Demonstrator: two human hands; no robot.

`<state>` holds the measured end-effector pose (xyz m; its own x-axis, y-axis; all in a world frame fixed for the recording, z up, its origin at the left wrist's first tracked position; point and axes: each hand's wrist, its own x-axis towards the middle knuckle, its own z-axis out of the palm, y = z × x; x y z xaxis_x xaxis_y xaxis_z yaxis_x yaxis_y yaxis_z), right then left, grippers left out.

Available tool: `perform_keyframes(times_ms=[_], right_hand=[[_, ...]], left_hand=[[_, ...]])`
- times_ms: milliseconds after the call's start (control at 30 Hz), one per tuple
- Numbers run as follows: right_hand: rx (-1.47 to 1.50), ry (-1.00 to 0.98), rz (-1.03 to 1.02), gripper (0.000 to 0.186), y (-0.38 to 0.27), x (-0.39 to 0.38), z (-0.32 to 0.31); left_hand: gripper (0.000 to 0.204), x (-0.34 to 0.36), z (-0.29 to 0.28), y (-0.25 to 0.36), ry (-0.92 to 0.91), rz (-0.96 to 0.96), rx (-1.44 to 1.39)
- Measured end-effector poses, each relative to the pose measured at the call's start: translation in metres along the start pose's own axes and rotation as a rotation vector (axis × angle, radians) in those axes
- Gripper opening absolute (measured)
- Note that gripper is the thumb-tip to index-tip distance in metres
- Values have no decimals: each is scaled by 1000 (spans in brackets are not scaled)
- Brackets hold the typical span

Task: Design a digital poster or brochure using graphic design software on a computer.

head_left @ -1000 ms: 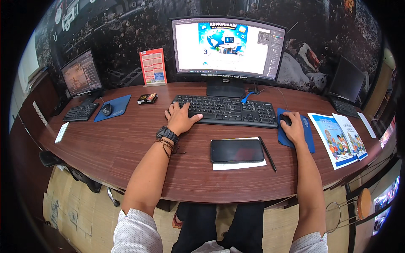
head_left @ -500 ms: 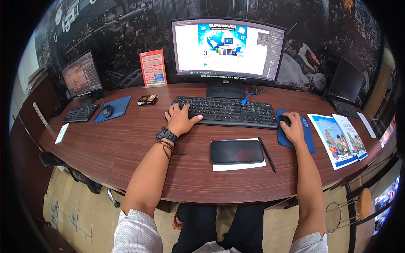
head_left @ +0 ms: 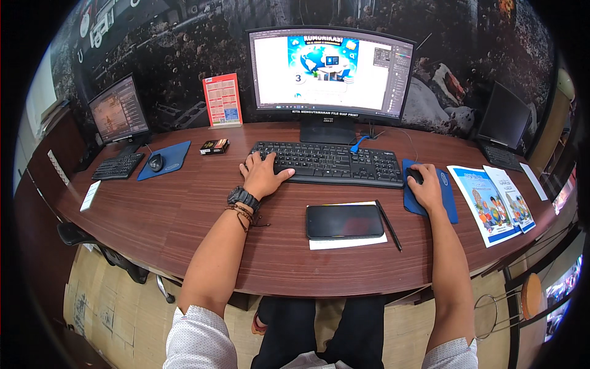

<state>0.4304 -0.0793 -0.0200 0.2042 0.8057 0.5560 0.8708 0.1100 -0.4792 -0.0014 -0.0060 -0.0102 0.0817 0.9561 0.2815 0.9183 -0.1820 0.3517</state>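
Note:
My left hand (head_left: 262, 177) rests with spread fingers on the left end of a black keyboard (head_left: 335, 165), its thumb near the lower edge. My right hand (head_left: 426, 186) is wrapped over a black computer mouse (head_left: 415, 176) on a blue mouse pad (head_left: 447, 203). Behind the keyboard stands a wide monitor (head_left: 332, 71), lit with a blue and white poster design in an editing window. A dark phone (head_left: 344, 221) lies on white paper (head_left: 347, 243) between my forearms, with a black pen (head_left: 389, 226) slanting along its right side.
Printed booklets (head_left: 485, 206) lie right of the mouse pad. A small dark box (head_left: 214, 146) and a red desk calendar (head_left: 223, 100) sit behind my left hand. At the left are a second monitor (head_left: 118, 109), keyboard (head_left: 118, 166) and mouse (head_left: 156, 162); a dark-screened monitor (head_left: 505, 115) stands far right.

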Motion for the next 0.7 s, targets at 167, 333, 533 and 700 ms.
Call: perform_keyframes(times_ms=[167, 333, 533, 700], right_hand=[[1, 0, -1, 35, 1, 0, 0], [-2, -3, 3, 35, -1, 0, -1], [0, -1, 0, 35, 1, 0, 0], [6, -2, 9, 36, -2, 1, -1]], left_hand=[[89, 0, 0, 1, -9, -2, -2], [89, 1, 0, -1, -17, 0, -7], [89, 2, 4, -2, -9, 2, -13], [87, 1, 2, -2, 0, 1, -5]])
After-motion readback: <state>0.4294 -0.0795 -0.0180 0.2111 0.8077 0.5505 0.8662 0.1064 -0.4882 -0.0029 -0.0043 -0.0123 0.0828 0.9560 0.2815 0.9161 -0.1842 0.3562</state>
